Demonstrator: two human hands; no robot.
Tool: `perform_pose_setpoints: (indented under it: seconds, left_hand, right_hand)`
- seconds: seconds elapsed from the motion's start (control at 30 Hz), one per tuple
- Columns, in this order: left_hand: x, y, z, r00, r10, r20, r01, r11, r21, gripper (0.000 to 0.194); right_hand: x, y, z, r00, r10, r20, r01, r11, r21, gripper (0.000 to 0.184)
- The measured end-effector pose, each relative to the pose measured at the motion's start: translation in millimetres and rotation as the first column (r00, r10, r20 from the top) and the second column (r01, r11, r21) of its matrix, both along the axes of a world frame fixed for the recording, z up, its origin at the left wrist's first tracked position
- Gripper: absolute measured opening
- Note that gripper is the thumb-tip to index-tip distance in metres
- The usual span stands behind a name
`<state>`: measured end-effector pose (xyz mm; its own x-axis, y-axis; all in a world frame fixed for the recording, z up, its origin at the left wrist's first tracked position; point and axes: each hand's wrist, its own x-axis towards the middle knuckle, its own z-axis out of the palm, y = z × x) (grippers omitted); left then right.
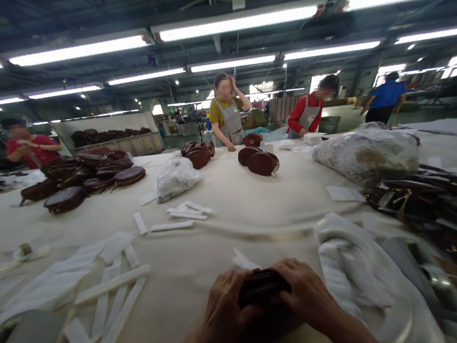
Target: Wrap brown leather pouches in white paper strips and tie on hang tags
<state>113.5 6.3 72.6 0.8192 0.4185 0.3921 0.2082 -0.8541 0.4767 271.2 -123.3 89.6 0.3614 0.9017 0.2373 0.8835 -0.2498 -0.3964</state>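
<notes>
Low in the middle of the head view, my left hand (227, 299) and my right hand (300, 285) grip a dark brown leather bag (266, 321) from both sides. My fingers wrap over its upper edge, and my thumbs lie on the side toward me. Its lower part is dark and partly covered by my wrists. A small white paper piece (243, 260) lies just beyond the bag. To the right of my right hand is a coiled bundle of white padding (347, 268).
White strips (110, 295) are spread at the left. Brown bags are piled at the back left (88, 173) and right (433, 197); others (263, 163) stand mid-table. Plastic bags (177, 176) lie among them. Several people, including one in a checked apron (231, 121), are beyond.
</notes>
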Motion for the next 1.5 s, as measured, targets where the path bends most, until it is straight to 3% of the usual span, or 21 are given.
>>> perform_pose_setpoints:
  seconds: [0.1, 0.17, 0.27, 0.33, 0.4, 0.47, 0.5, 0.57, 0.6, 0.63, 0.67, 0.73, 0.77, 0.8, 0.83, 0.9, 0.97, 1.03, 1.17, 1.3, 1.5]
  left_hand:
    - [-8.5, -22.7, -13.6, 0.969, 0.221, 0.111, -0.222, 0.975, 0.001, 0.035]
    - [-12.8, -33.4, -20.2, 0.947, 0.274, 0.168, -0.287, 0.956, 0.059, 0.021]
    - [-15.6, -43.1, -24.5, 0.922, 0.329, 0.202, -0.362, 0.920, 0.152, 0.019]
    - [-16.2, -48.2, -23.3, 0.922, 0.342, 0.181, -0.367, 0.921, 0.131, 0.032]
    - [-17.3, -53.8, -19.6, 0.933, 0.323, 0.155, -0.325, 0.946, -0.012, 0.045]
    - [-20.1, -59.2, -15.6, 0.950, 0.282, 0.134, -0.236, 0.930, -0.281, 0.048]
    - [-22.2, -61.7, -14.2, 0.957, 0.262, 0.122, -0.185, 0.879, -0.439, 0.046]
    - [-27.2, -65.6, -13.1, 0.969, 0.225, 0.105, -0.091, 0.716, -0.692, 0.041]
    - [-29.7, -66.8, -13.3, 0.974, 0.201, 0.105, -0.053, 0.652, -0.756, 0.039]
    - [-31.9, -67.3, -13.6, 0.979, 0.170, 0.110, -0.023, 0.633, -0.774, 0.039]
    - [-33.5, -66.8, -13.5, 0.985, 0.127, 0.117, 0.003, 0.666, -0.746, 0.040]
    - [-34.5, -61.8, -11.0, 0.992, 0.038, 0.123, 0.034, 0.842, -0.539, 0.044]
    - [-33.6, -56.9, -8.4, 0.993, 0.012, 0.116, 0.032, 0.931, -0.364, 0.043]
    - [-31.8, -50.5, -5.0, 0.994, -0.006, 0.109, 0.024, 0.985, -0.172, 0.041]
    - [-29.3, -42.6, -1.1, 0.994, -0.022, 0.107, 0.022, 1.000, 0.008, 0.036]
    - [-22.8, -24.5, 6.7, 0.989, -0.118, 0.088, 0.093, 0.965, 0.244, 0.026]
    - [-15.7, -6.9, 12.3, 0.961, -0.273, 0.037, 0.249, 0.920, 0.304, 0.019]
    - [-9.5, 6.1, 14.4, 0.925, -0.380, 0.001, 0.363, 0.886, 0.290, 0.016]
    - [-2.5, 12.4, 10.2, 0.887, -0.461, 0.027, 0.429, 0.846, 0.317, 0.024]
    - [-1.5, 5.4, 6.4, 0.900, -0.432, 0.061, 0.383, 0.850, 0.361, 0.026]
    - [-0.5, 13.7, 8.8, 0.933, -0.352, 0.076, 0.299, 0.876, 0.379, 0.021]
  right_hand:
    - [7.1, 9.6, -1.2, 0.987, 0.160, 0.007, -0.160, 0.985, 0.071, 0.035]
    - [5.3, 12.3, -11.9, 0.977, 0.206, 0.054, -0.212, 0.961, 0.177, 0.037]
    - [-12.0, 6.4, -34.4, 0.989, 0.127, 0.069, -0.144, 0.910, 0.389, 0.037]
    - [-30.8, -3.2, -47.5, 0.996, 0.073, -0.059, -0.036, 0.877, 0.480, 0.032]
    - [-49.5, -13.8, -54.4, 0.964, 0.050, -0.263, 0.082, 0.879, 0.469, 0.029]
    - [-62.4, -22.0, -54.6, 0.908, 0.037, -0.418, 0.150, 0.902, 0.405, 0.032]
    - [-65.6, -24.8, -52.9, 0.892, 0.033, -0.451, 0.160, 0.909, 0.384, 0.035]
    - [-65.7, -28.5, -48.5, 0.892, 0.032, -0.451, 0.155, 0.915, 0.372, 0.043]
    - [-63.2, -29.8, -46.6, 0.898, 0.044, -0.437, 0.133, 0.921, 0.366, 0.045]
    - [-59.7, -31.2, -45.0, 0.901, 0.059, -0.429, 0.108, 0.929, 0.354, 0.046]
    - [-55.6, -32.6, -43.8, 0.899, 0.071, -0.432, 0.089, 0.937, 0.339, 0.045]
    - [-47.7, -35.0, -41.5, 0.873, 0.099, -0.478, 0.057, 0.952, 0.302, 0.043]
    - [-44.3, -35.7, -39.7, 0.847, 0.101, -0.522, 0.058, 0.958, 0.280, 0.042]
    - [-41.4, -35.9, -37.4, 0.812, 0.090, -0.577, 0.075, 0.964, 0.256, 0.042]
    - [-39.0, -35.4, -34.3, 0.765, 0.077, -0.639, 0.091, 0.970, 0.226, 0.041]
    - [-35.3, -33.0, -26.8, 0.657, 0.052, -0.752, 0.099, 0.983, 0.155, 0.040]
    - [-32.4, -29.5, -19.7, 0.577, 0.030, -0.816, 0.095, 0.990, 0.104, 0.038]
    - [-30.1, -26.2, -16.1, 0.563, 0.030, -0.826, 0.079, 0.993, 0.090, 0.037]
    - [-29.4, -22.0, -21.5, 0.692, 0.003, -0.722, 0.092, 0.991, 0.092, 0.024]
    - [-30.2, -17.8, -28.3, 0.855, 0.000, -0.518, 0.099, 0.982, 0.163, 0.020]
    - [-15.3, -8.7, -25.1, 0.899, 0.187, -0.396, -0.117, 0.974, 0.194, 0.023]
